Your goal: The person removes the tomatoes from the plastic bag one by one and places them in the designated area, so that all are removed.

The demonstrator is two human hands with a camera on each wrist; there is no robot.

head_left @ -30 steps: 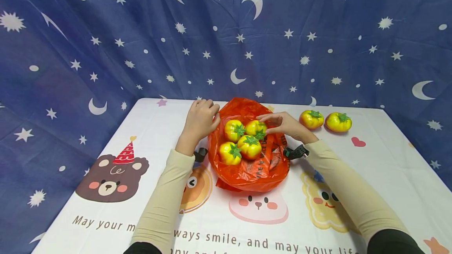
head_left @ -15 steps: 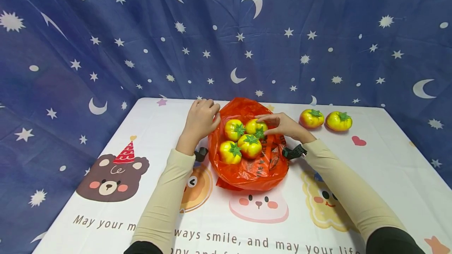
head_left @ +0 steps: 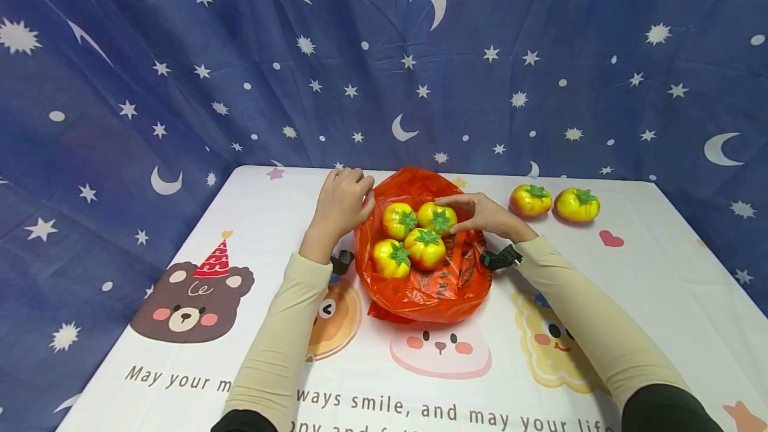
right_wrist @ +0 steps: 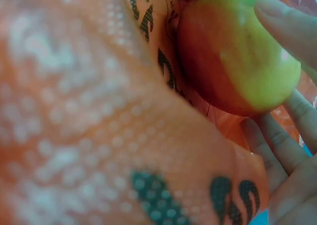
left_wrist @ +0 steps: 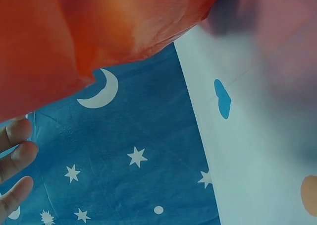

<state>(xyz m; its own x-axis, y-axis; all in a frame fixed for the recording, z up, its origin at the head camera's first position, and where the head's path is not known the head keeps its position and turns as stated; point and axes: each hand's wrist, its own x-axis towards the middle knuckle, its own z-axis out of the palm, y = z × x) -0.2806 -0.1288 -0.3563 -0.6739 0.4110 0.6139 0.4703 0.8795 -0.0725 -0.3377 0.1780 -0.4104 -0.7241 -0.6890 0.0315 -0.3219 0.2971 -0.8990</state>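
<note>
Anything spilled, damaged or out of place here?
Nothing stands out. The red bag is crumpled, but four yellow-red fruits are inside it; two more fruits rest side by side on the table, none visibly damaged.

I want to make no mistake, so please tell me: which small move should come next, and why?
Probably the right hand should gently lift the yellow fruit that it grips: the red bag is wide open above it, and two similar fruits lie outside, on the tablecloth.
</note>
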